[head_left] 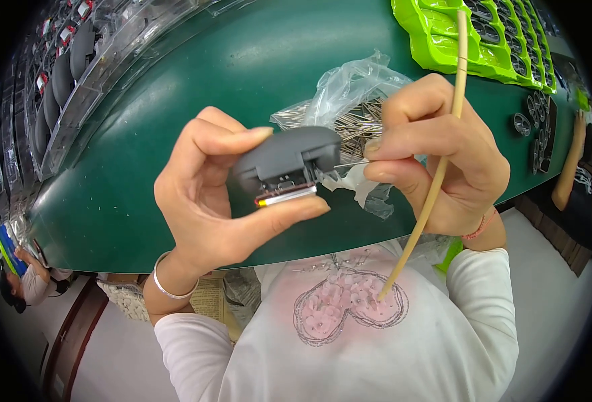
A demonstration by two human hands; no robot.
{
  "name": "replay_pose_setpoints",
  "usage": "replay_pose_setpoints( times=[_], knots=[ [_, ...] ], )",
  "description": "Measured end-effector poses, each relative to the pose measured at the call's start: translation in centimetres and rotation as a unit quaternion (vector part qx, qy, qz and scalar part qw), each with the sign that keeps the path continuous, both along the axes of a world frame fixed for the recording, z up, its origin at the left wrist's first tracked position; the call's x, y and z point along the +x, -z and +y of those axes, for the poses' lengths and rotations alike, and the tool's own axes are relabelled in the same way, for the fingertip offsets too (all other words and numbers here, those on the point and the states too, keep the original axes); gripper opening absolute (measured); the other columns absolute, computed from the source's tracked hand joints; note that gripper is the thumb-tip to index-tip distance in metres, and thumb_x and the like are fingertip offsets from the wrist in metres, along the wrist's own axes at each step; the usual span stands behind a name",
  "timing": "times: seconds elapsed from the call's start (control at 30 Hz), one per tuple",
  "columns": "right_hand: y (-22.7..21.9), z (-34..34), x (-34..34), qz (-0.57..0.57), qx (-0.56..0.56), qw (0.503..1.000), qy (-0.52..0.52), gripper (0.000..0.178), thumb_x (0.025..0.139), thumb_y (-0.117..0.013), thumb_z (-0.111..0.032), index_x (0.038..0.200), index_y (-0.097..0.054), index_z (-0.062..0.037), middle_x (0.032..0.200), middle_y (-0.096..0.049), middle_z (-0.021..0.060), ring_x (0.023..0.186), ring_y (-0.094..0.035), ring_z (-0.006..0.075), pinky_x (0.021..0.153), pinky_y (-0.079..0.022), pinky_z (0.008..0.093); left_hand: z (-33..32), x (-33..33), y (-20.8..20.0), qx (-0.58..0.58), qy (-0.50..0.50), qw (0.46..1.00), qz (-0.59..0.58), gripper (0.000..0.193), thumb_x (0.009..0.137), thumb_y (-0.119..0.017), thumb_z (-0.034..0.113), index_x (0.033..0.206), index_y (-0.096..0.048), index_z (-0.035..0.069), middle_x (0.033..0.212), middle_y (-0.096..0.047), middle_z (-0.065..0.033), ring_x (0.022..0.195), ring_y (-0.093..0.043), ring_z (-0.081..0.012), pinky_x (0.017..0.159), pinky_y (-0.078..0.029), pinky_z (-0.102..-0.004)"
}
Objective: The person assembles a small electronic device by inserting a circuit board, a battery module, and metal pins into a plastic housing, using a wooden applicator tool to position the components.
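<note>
My left hand (205,194) grips a dark grey plastic casing (289,155) between thumb and fingers, raised above the bench. Along the casing's lower side shows a silver battery cell (288,195) with a yellow end, beside the thumb. Between thumb and forefinger my right hand (436,147) pinches a thin metal pin (351,164), its tip at the casing's right side. Whether the tip enters the casing I cannot tell. A long wooden stick (436,181) also passes through the right hand, slanting from upper right down toward my chest. Behind both hands lies a clear plastic bag (349,84) of metal pins (359,130).
The bench has a green top (195,74). At the far right stands a bright green tray (436,40) with dark parts in its pockets. Several small round parts (521,124) lie near the right edge. Clear trays (75,127) with grey casings line the left. Other people work at both sides.
</note>
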State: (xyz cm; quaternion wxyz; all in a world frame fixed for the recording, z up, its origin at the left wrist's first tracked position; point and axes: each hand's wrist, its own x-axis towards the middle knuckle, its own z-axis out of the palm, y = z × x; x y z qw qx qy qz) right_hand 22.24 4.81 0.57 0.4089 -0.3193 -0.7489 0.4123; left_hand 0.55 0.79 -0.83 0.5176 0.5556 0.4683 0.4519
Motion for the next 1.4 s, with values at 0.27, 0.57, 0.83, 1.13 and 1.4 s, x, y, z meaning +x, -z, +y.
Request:
replay_pose_setpoints(
  times=[0.27, 0.57, 0.83, 1.13, 1.4],
  knots=[
    [0.4, -0.3, 0.0, -0.007, 0.056, 0.998, -0.002, 0.027, 0.062, -0.080, -0.003, 0.085, -0.064, -0.0045, 0.076, -0.053, 0.0061, 0.066, -0.049, 0.0150, 0.055, -0.038, 0.0245, -0.2, 0.2, 0.4, 0.031, 0.035, 0.999, 0.013, 0.061, 0.050, -0.088, 0.005, 0.099, -0.052, 0.001, 0.089, -0.051, -0.0070, 0.081, -0.053, -0.0126, 0.075, -0.046, -0.0243],
    [0.7, -0.4, -0.1, 0.008, 0.054, 0.998, -0.015, 0.028, 0.062, -0.081, -0.004, 0.085, -0.065, -0.0058, 0.075, -0.053, 0.0045, 0.066, -0.048, 0.0145, 0.055, -0.038, 0.0245, -0.2, 0.2, 0.3, 0.030, 0.037, 0.999, 0.015, 0.061, 0.050, -0.088, 0.004, 0.099, -0.052, 0.001, 0.090, -0.051, -0.0073, 0.081, -0.053, -0.0127, 0.075, -0.047, -0.0244],
    [0.6, -0.4, 0.0, 0.010, 0.024, 1.000, -0.002, 0.026, 0.065, -0.079, -0.002, 0.087, -0.066, -0.0048, 0.079, -0.053, 0.0056, 0.067, -0.049, 0.0140, 0.055, -0.038, 0.0234, -0.3, 0.2, 0.3, 0.027, 0.053, 0.998, 0.012, 0.061, 0.050, -0.088, 0.004, 0.099, -0.052, 0.001, 0.089, -0.051, -0.0070, 0.080, -0.052, -0.0123, 0.074, -0.046, -0.0239],
    [1.4, -1.4, -0.2, -0.045, 0.097, 0.994, 0.012, 0.032, 0.072, -0.073, 0.002, 0.102, -0.064, -0.0033, 0.084, -0.056, 0.0083, 0.074, -0.054, 0.0172, 0.059, -0.044, 0.0244, -0.4, 0.3, 0.1, 0.010, 0.013, 1.000, 0.007, 0.060, 0.052, -0.087, 0.001, 0.100, -0.051, 0.001, 0.091, -0.051, -0.0073, 0.083, -0.053, -0.0129, 0.078, -0.047, -0.0251],
    [1.8, -1.2, -0.3, -0.062, 0.119, 0.991, -0.005, 0.032, 0.076, -0.071, -0.007, 0.106, -0.062, 0.0019, 0.089, -0.059, 0.0124, 0.077, -0.057, 0.0208, 0.062, -0.047, 0.0268, -0.4, 0.0, 0.4, 0.046, 0.011, 0.998, 0.035, 0.059, 0.053, -0.086, 0.001, 0.101, -0.052, 0.000, 0.090, -0.052, -0.0075, 0.083, -0.053, -0.0132, 0.078, -0.047, -0.0256]
  ],
)
